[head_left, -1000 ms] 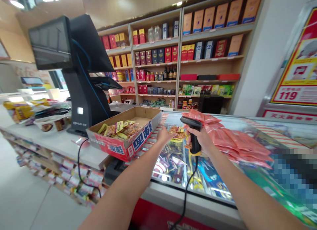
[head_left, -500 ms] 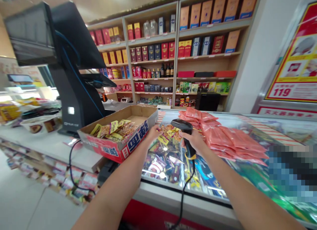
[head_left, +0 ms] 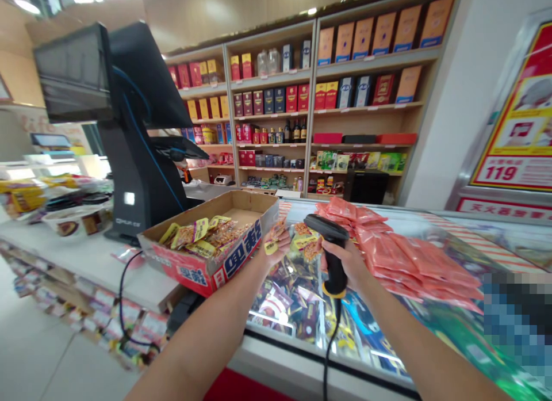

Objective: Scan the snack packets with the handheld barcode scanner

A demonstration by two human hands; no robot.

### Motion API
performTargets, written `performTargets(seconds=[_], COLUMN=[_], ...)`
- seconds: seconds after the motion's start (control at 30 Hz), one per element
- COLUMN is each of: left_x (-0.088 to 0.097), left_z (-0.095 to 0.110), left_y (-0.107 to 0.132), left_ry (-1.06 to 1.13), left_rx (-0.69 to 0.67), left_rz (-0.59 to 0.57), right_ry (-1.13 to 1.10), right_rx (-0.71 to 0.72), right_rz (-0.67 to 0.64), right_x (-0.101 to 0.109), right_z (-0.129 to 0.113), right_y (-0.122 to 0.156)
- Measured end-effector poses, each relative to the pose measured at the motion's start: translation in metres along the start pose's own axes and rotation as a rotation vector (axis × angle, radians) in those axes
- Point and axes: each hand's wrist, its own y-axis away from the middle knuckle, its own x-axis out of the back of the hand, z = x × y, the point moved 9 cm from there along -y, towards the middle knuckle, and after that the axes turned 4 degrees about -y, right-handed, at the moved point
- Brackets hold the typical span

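Observation:
My left hand is closed on a small snack packet with a yellow label, close to the right side of the open cardboard box. More yellow-labelled snack packets lie inside that box. Wrapped round the handle of a black barcode scanner is my right hand. The scanner's head points left, and its cable hangs down over the counter's front edge. Between the two hands are a few more snack packets, partly hidden behind the scanner.
Orange-red bags are piled on the glass counter right of the scanner. A black checkout terminal stands behind the box on the left. Many packets show under the glass. Shelves of boxed goods and bottles line the back.
My left hand has drawn one packet away from the others and turned it up. The scanner stays in my right hand, and the whole view has tipped upward slightly.

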Motion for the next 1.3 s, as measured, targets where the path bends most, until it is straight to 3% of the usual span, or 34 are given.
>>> performTargets(seconds=[0.17,0.33,0.67,1.03,1.17,1.3], left_x=[0.007,0.02,0.033,0.021,-0.003,-0.021], left_z=[-0.011,-0.015,-0.037,-0.028,-0.012,0.047], left_y=[0.01,0.012,0.008,0.011,0.009,0.022], left_ry=[0.047,0.005,-0.006,-0.062,-0.054,-0.127], left_rx=[0.11,0.115,0.206,0.179,0.161,-0.078], left_rz=[0.081,0.173,0.204,0.171,0.206,0.408], right_ry=[0.047,0.194,0.21,0.195,0.12,0.066], right_rx=[0.002,0.077,0.043,-0.011,-0.003,0.034], right_rz=[-0.114,-0.223,-0.243,-0.231,-0.204,-0.109], right_x=[-0.018,-0.031,-0.04,-0.034,-0.031,-0.032], right_z=[0.003,0.002,-0.004,0.009,0.002,-0.026], right_y=[0.005,0.009,0.014,0.011,0.006,-0.003])
